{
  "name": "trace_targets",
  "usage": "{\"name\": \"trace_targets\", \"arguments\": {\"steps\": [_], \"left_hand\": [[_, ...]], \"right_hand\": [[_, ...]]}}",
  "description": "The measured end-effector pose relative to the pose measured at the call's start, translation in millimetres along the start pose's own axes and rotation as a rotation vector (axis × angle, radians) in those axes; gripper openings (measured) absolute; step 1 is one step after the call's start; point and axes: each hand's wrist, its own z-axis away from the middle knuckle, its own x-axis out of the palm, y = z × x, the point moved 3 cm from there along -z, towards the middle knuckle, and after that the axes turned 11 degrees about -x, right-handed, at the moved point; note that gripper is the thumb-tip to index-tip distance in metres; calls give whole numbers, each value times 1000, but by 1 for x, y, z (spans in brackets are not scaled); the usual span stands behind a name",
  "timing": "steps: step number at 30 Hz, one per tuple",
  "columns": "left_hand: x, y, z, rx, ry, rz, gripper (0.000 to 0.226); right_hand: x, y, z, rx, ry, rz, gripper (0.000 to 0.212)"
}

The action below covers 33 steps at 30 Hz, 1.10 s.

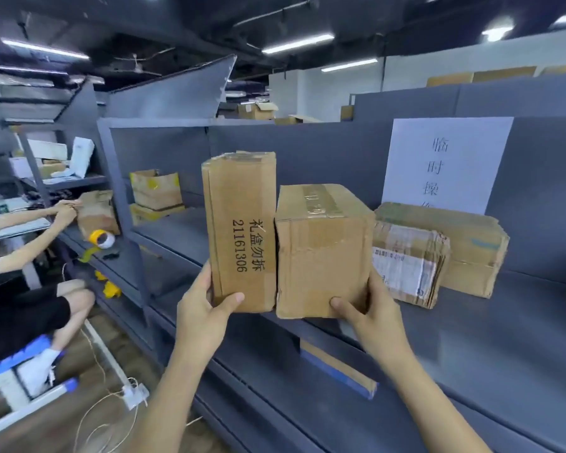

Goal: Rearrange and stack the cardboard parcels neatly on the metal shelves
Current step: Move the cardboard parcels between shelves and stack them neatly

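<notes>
By the left thumb, a tan parcel (241,230) with black print; beside the right fingers, plain brown cardboard (322,253) (glossy tape on top); grey shelf (490,338).

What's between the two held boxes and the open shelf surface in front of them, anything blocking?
Nothing visible blocks it. The left hand grips the tall printed box and the right hand grips the squat taped box, both at the grey shelf's front edge. The labelled parcel sits close to the right, limiting sideways room.
</notes>
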Motion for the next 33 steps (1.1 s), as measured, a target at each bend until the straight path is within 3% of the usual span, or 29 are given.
{"name": "trace_targets", "arguments": {"steps": [4, 8, 12, 21, 27, 30, 33], "left_hand": [[22, -42, -74, 15, 40, -162, 83], [42, -56, -127, 42, -108, -109, 101], [66, -58, -172, 56, -216, -89, 101], [114, -59, -236, 50, -310, -90, 91], [109, -56, -215, 102, -160, -242, 87], [102, -42, -181, 243, -108, -246, 74], [93, -32, -156, 213, -130, -174, 61]], "right_hand": [[38, 21, -19, -29, 142, 211, 82], [71, 37, -44, -35, 389, 513, 82], [89, 60, -77, 24, 410, 632, 91], [94, 80, -115, 98, 145, 695, 105], [83, 59, -96, 51, 280, 577, 94], [71, 44, -78, 106, 396, 474, 88], [62, 24, -60, 132, 402, 371, 82]]}}
